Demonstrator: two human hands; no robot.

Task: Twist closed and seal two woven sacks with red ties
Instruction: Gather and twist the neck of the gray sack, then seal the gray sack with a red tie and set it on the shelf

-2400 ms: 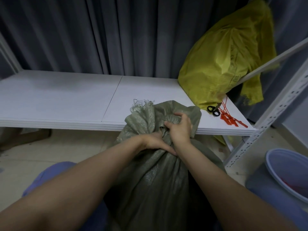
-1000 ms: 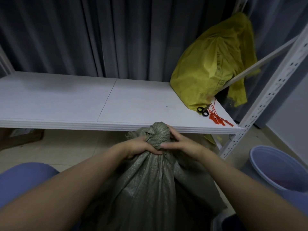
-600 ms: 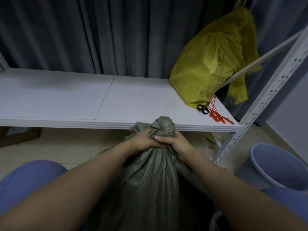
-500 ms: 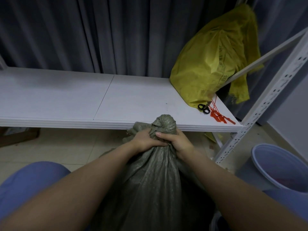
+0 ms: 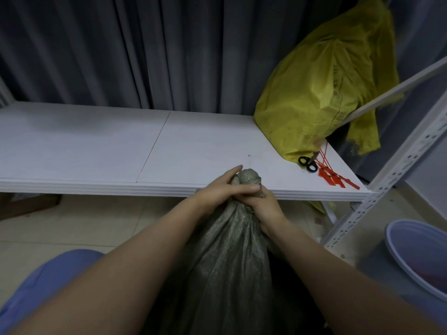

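The grey-green woven sack (image 5: 227, 257) stands near us below the white shelf (image 5: 96, 146), its twisted neck clamped in our left hand (image 5: 223, 191) and right hand (image 5: 263, 206), so next we judge one hand must reach right for the red plastic ties (image 5: 335, 176).

Left hand (image 5: 219, 189) and right hand (image 5: 262, 206) clamped round twisted neck of grey-green sack (image 5: 227, 257) (red ties (image 5: 335, 176) lying on shelf (image 5: 96, 146)).
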